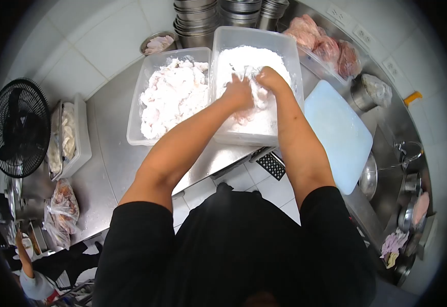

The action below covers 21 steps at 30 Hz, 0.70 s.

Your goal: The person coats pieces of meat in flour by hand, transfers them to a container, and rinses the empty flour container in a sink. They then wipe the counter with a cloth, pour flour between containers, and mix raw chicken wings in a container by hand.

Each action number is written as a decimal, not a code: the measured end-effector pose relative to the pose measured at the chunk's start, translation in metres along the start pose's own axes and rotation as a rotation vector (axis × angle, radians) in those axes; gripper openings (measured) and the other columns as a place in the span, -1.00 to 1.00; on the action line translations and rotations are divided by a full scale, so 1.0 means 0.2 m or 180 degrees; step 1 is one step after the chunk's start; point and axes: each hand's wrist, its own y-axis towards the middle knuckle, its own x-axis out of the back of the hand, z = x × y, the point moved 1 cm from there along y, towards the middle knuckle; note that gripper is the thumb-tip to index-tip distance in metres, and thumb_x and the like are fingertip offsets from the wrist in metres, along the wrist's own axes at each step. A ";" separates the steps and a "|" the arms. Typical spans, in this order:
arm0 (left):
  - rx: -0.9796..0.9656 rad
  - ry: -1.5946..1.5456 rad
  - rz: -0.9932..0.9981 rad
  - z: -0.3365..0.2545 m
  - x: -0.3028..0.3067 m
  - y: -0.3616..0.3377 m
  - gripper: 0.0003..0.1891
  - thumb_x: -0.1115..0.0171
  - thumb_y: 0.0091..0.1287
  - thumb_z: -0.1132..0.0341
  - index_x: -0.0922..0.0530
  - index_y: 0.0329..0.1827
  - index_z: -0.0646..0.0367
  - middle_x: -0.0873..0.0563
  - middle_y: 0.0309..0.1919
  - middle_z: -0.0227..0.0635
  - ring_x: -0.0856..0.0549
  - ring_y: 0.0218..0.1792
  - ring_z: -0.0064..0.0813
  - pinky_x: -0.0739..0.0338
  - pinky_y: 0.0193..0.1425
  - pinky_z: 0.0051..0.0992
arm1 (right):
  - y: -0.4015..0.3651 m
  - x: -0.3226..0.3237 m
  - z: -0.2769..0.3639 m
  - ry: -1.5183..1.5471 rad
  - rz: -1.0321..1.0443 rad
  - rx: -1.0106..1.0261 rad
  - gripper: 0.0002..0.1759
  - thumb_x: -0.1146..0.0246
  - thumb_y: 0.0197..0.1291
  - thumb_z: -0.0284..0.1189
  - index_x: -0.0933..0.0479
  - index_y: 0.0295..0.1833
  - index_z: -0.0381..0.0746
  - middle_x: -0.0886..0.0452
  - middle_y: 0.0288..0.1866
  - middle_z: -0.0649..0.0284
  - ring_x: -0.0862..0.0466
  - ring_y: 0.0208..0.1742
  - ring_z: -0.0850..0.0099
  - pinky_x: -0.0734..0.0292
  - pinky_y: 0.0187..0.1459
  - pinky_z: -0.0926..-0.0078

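Both my hands work inside a clear plastic tub [257,37] of white flour [264,55]. My left hand [240,94] reaches down into it, its flour-coated fingers spread apart among the powder. Bent at the wrist, my right hand [270,78] is close beside it; its fingers are turned down and blend with the flour, so their grip is hidden. Floured pieces of raw meat [259,97] lie between and under the hands, and more pinkish pieces show near the tub's front. On the left, touching this tub, stands a second clear tub [137,123] heaped with floured meat pieces [175,97].
Bagged raw meat [328,50] fills a bin at back right. A pale blue cutting board [338,133] lies right, near a sink area. Stacked steel containers [195,23] stand behind. Left are a black fan [19,128], a white bin [82,138], a bagged item [62,210] and another person [36,286].
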 end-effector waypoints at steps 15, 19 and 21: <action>0.0040 -0.2875 0.0761 0.19 0.19 0.21 -0.44 -0.08 0.25 0.38 -0.28 0.36 0.23 -0.56 0.07 -0.19 -0.52 0.04 -0.49 -0.50 -0.07 -0.44 | -0.34 0.05 0.04 0.0037 -0.0308 0.0004 -0.39 -0.30 -0.08 -0.42 -0.45 0.17 -0.37 -0.66 -0.11 0.03 -0.67 -0.08 0.11 -0.56 -0.03 0.19; -0.0930 -0.0686 0.1561 0.08 0.48 -0.08 -0.47 -0.21 0.19 0.24 -0.41 0.26 0.10 -0.47 0.21 -0.04 -0.48 0.17 -0.26 -0.42 0.17 -0.35 | -0.34 0.12 -0.03 -0.0505 0.0347 -0.0048 -0.71 -0.33 -0.09 -0.32 -0.68 -0.24 -0.26 -0.68 -0.16 0.03 -0.68 -0.11 0.13 -0.56 -0.07 0.19; -0.1651 0.0602 0.1782 0.06 0.31 -0.13 -0.51 -0.26 0.09 0.15 -0.54 0.12 0.07 -0.47 0.20 0.10 -0.28 0.34 0.06 0.07 0.52 -0.20 | -0.41 0.08 -0.04 -0.1016 0.0911 0.0347 -0.67 -0.38 -0.11 -0.38 -0.67 -0.15 -0.23 -0.67 -0.10 0.03 -0.67 -0.07 0.16 -0.53 -0.02 0.21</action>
